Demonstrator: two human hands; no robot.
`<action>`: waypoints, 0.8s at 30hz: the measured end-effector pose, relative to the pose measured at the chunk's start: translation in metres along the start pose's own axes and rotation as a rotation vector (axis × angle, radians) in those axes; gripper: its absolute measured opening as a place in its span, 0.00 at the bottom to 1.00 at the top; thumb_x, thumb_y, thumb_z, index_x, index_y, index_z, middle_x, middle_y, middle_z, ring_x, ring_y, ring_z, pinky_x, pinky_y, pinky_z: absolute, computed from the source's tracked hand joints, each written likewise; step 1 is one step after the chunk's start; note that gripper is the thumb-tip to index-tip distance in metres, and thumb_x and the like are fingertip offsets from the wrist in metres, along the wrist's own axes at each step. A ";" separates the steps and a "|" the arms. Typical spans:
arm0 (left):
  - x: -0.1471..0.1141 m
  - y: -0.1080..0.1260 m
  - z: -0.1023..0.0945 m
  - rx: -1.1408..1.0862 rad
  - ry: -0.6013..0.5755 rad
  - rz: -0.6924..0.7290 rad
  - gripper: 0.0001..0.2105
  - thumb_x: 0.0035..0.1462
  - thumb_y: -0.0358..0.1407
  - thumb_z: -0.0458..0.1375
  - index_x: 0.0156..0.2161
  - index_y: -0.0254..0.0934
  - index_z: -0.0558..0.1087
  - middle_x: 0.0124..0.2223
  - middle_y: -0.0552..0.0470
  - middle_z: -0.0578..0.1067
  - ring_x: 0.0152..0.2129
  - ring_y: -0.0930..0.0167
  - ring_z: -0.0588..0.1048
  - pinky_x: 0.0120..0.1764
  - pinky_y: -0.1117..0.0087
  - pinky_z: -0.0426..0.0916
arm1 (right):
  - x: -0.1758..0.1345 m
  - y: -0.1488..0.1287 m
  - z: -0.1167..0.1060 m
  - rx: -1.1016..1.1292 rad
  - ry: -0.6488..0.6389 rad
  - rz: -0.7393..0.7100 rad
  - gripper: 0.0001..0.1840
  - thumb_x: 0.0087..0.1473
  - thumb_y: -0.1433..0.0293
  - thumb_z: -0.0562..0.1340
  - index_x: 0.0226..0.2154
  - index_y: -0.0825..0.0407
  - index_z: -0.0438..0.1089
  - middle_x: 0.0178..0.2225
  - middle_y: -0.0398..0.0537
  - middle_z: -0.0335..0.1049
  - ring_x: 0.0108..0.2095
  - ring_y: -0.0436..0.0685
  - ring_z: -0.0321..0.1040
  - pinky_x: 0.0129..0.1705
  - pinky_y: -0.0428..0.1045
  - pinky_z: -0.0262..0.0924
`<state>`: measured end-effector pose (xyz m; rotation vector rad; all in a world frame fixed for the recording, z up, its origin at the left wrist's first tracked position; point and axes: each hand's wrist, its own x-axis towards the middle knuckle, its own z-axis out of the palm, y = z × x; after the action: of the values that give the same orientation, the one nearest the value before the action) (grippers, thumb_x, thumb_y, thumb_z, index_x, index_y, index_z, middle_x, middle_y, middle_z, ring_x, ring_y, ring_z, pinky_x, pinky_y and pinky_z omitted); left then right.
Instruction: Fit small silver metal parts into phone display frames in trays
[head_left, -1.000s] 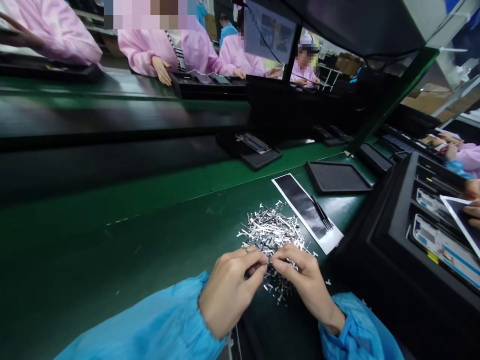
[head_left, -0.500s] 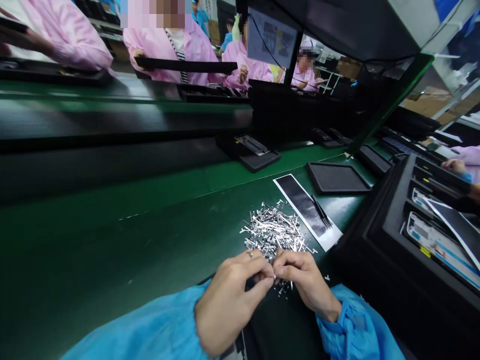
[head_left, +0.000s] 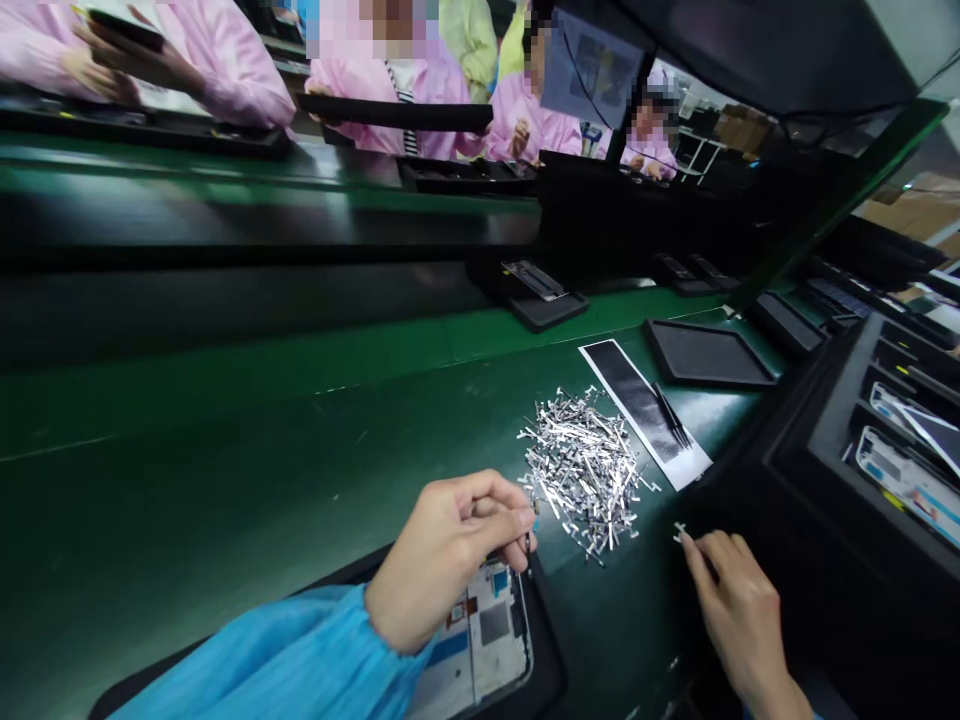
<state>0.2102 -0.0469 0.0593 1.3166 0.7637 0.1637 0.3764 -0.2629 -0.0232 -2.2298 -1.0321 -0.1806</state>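
My left hand (head_left: 457, 530) pinches a small dark flex cable (head_left: 529, 540) between thumb and fingers, just left of the pile. Below it lies an opened device housing (head_left: 491, 650) with a pale metal inside, on a black padded tray (head_left: 551, 660); my wrist and sleeve cover part of both. To the right, my right hand (head_left: 735, 605) has its fingers closed, with a small white strip (head_left: 679, 532) at the tips. A heap of small silvery flex cables (head_left: 581, 465) lies between my hands. Beyond the heap, black tweezers (head_left: 670, 412) rest on a white-edged black sheet (head_left: 626, 385).
A shallow black tray (head_left: 709, 352) stands behind the sheet. On the right, stacked black foam trays (head_left: 802, 430) hold device housings (head_left: 911, 480). Another housing on a black tray (head_left: 551, 310) sits farther back. Across the bench, people in pink coats handle dark trays.
My hands have parted: the right swung away to the right, while the left stays near the heap. The housing below my left hand has come into view as the camera turned left.
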 end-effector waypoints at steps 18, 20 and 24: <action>-0.023 -0.029 -0.036 0.761 0.061 0.401 0.12 0.51 0.36 0.45 0.23 0.38 0.68 0.25 0.53 0.70 0.23 0.71 0.67 0.27 0.71 0.60 | -0.005 -0.127 0.039 0.096 -0.466 -0.610 0.17 0.51 0.78 0.52 0.45 0.57 0.60 0.34 0.51 0.66 0.37 0.56 0.63 0.47 0.53 0.57; -0.025 -0.035 -0.032 0.904 0.039 0.541 0.14 0.53 0.32 0.42 0.24 0.38 0.67 0.26 0.53 0.71 0.25 0.70 0.68 0.30 0.69 0.60 | 0.002 -0.137 0.041 0.161 -0.493 -0.485 0.12 0.54 0.75 0.51 0.42 0.55 0.61 0.33 0.50 0.65 0.36 0.55 0.62 0.43 0.52 0.58; -0.024 -0.039 -0.027 0.961 0.027 0.651 0.14 0.55 0.30 0.41 0.23 0.37 0.65 0.23 0.54 0.70 0.22 0.70 0.66 0.30 0.69 0.59 | 0.014 -0.145 0.046 0.349 -0.601 -0.311 0.10 0.57 0.74 0.48 0.30 0.52 0.62 0.26 0.46 0.62 0.30 0.52 0.59 0.34 0.48 0.57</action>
<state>0.1642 -0.0480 0.0327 2.4651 0.3937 0.3560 0.2748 -0.1578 0.0211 -1.8225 -1.5854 0.5315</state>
